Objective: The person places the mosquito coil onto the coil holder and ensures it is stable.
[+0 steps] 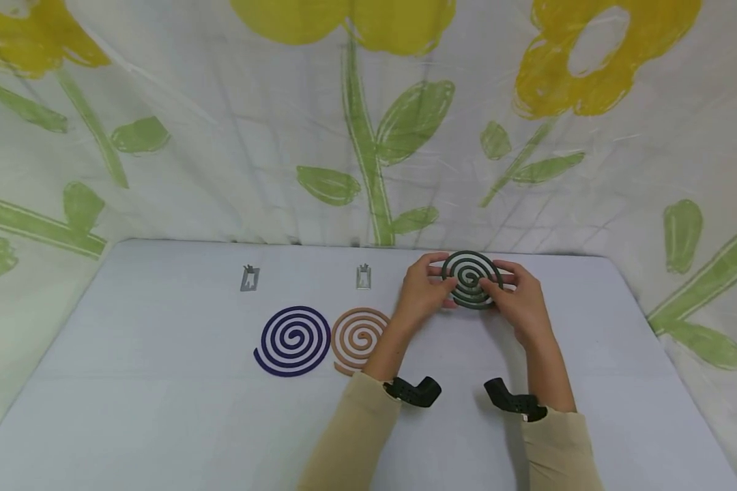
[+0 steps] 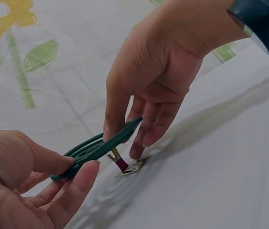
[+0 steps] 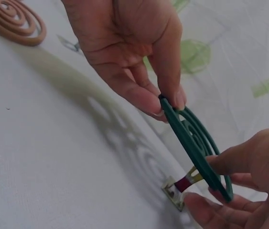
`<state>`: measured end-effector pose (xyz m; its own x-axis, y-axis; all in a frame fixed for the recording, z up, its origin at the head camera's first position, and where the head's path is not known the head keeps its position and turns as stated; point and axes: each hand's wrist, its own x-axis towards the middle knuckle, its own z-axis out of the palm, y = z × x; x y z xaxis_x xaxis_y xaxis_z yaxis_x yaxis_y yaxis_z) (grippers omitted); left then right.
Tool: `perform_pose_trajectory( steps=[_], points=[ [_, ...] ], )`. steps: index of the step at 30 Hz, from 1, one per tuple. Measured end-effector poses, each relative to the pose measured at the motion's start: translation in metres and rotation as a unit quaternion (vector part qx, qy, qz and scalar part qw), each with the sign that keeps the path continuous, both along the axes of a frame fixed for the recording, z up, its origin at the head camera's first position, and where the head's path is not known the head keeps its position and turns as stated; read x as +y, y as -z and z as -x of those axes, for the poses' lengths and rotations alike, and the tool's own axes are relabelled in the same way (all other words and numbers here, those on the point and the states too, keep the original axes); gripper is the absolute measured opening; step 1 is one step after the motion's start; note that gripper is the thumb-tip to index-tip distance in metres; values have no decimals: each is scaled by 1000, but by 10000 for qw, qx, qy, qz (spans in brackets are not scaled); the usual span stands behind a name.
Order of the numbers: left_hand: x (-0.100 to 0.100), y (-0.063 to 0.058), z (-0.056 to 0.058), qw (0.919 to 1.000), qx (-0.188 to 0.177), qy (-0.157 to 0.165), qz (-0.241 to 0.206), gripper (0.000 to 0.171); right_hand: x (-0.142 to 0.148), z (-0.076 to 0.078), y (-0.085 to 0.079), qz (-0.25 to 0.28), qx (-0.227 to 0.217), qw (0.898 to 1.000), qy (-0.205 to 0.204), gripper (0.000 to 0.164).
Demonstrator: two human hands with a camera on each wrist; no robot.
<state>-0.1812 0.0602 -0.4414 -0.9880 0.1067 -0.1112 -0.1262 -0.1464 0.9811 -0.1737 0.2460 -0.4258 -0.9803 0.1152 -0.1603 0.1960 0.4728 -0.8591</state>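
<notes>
A green mosquito coil (image 1: 469, 277) is held up off the table between both hands, tilted with its face toward the head camera. My left hand (image 1: 426, 290) pinches its left rim between thumb and fingers. From the other side my right hand (image 1: 518, 296) grips it, thumb on the face near the spiral's centre. Under the coil, both wrist views show a small metal coil stand (image 3: 173, 193) on the table, its raised prong (image 3: 184, 183) reddish and yellowish. Whether prong and coil touch, I cannot tell. The coil hides this stand in the head view.
A purple mosquito coil (image 1: 294, 335) and an orange mosquito coil (image 1: 362, 334) lie flat side by side, the orange one partly behind my left forearm. Two more metal stands, one at left (image 1: 255, 273) and one in the middle (image 1: 364, 269), lie near the table's back edge, before a flowered curtain (image 1: 252, 136).
</notes>
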Motion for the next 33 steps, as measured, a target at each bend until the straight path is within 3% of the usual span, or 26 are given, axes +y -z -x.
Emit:
perform_pose_trajectory(
  steps=[23,33],
  points=[
    [-5,1,1,9997,-118,-97,167,46,-5,-1,-1,-25,-126,9999,-35,61],
    [2,4,4,9988,80,-234,434,46,-5,1,1,446,333,9982,218,59]
  ],
)
